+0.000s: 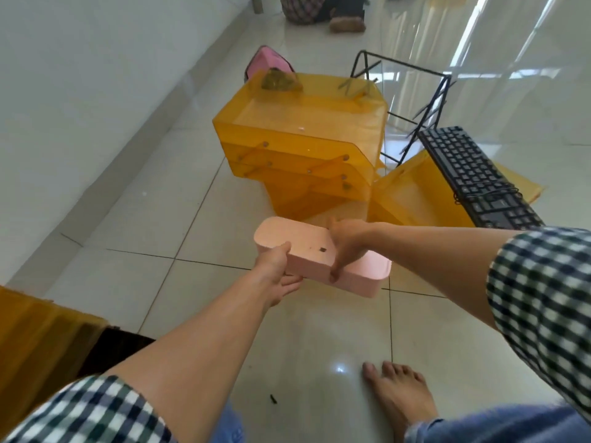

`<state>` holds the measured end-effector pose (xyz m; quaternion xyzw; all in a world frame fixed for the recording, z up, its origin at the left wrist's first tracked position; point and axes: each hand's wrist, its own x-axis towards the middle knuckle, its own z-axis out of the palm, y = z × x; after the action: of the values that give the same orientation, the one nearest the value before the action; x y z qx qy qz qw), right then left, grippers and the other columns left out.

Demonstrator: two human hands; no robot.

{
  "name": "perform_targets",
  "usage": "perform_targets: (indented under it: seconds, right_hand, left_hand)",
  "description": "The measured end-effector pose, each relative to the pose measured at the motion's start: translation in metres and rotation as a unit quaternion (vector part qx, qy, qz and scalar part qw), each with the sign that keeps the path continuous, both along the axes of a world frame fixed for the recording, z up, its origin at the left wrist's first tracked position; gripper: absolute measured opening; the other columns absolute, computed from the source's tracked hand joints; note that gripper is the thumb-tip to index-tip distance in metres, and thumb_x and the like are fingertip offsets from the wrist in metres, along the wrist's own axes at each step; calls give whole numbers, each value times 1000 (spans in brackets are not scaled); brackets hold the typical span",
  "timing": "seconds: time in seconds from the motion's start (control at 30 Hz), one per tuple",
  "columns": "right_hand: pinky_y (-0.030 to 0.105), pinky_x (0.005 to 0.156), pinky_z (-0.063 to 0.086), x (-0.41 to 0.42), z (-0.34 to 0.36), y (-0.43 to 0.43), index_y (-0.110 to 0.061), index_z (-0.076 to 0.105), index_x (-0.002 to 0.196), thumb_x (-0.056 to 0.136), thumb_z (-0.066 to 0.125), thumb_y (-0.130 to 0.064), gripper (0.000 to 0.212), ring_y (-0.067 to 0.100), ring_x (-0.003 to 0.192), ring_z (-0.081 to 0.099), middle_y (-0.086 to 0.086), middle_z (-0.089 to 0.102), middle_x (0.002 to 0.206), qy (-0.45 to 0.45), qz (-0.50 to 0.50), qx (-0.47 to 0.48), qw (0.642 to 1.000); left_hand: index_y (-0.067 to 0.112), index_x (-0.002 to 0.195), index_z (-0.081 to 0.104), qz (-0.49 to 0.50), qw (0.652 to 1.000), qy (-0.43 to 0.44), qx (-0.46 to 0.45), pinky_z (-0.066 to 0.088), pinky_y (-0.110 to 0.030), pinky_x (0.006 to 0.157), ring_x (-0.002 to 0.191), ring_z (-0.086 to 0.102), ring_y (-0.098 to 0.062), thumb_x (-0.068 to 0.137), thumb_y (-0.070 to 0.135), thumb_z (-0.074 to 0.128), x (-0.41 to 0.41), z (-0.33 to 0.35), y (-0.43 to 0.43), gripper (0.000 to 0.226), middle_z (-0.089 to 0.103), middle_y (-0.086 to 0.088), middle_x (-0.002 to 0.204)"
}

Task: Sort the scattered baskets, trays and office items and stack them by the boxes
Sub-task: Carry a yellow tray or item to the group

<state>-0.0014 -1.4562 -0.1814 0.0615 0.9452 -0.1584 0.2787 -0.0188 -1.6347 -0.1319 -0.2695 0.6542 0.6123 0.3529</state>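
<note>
Item: pale pink oblong plastic basket [302, 246], upturned, held above the white tiled floor [192, 225], just before a stack of translucent yellow plastic trays [300, 139]. My left hand [276, 273] grips its left end, thumb on top and fingers beneath; my right hand [347, 243] curls over its near edge. Second pink piece [367, 276] below, possibly nested. Black keyboard [476, 177] to the right.

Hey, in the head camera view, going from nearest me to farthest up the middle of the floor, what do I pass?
Bare foot → held pink bin → stack of yellow baskets → pink object → another person.
</note>
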Motion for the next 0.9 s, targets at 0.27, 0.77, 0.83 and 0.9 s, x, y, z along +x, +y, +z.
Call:
perform_targets:
  seconds: [0.27, 0.77, 0.83, 0.9]
  right_hand:
    - [46, 96, 35, 197, -148, 11, -44, 8, 143, 95, 28, -43, 52, 33, 121, 47, 5, 44, 135, 21, -98, -99, 990]
    - [44, 101, 32, 181, -157, 10, -44, 3, 137, 93, 25, -53, 50, 28, 127, 45, 4, 39, 151, 82, -132, -160, 975]
    - [39, 84, 45, 97, -78, 50, -26, 27, 128, 97, 38, -45, 38, 24, 102, 56, 9, 57, 137, 200, -168, -67, 963]
    - [29, 57, 37, 0, 18, 86, -21, 47, 92, 100, 45, -35, 17, 12, 69, 50, 6, 68, 94, 250, -197, 60, 946]
  left_hand:
    - [19, 145, 39, -132, 991, -5, -30, 54, -43, 91, 114, 63, -35, 105, 38, 47, 11, -7, 39, 45, 44, -16, 150]
    - [23, 152, 35, -108, 983, 148, -6, 56, -49, 94, 120, 57, -43, 99, 42, 59, -76, 113, 123, 61, 29, -13, 160]
    - [23, 153, 33, -106, 983, 151, -24, 56, -50, 95, 121, 56, -43, 100, 40, 59, -81, 120, 127, 61, 26, -13, 161]
    - [23, 153, 32, -105, 982, 149, -42, 55, -49, 96, 123, 55, -43, 100, 37, 59, -84, 121, 130, 61, 23, -14, 162]
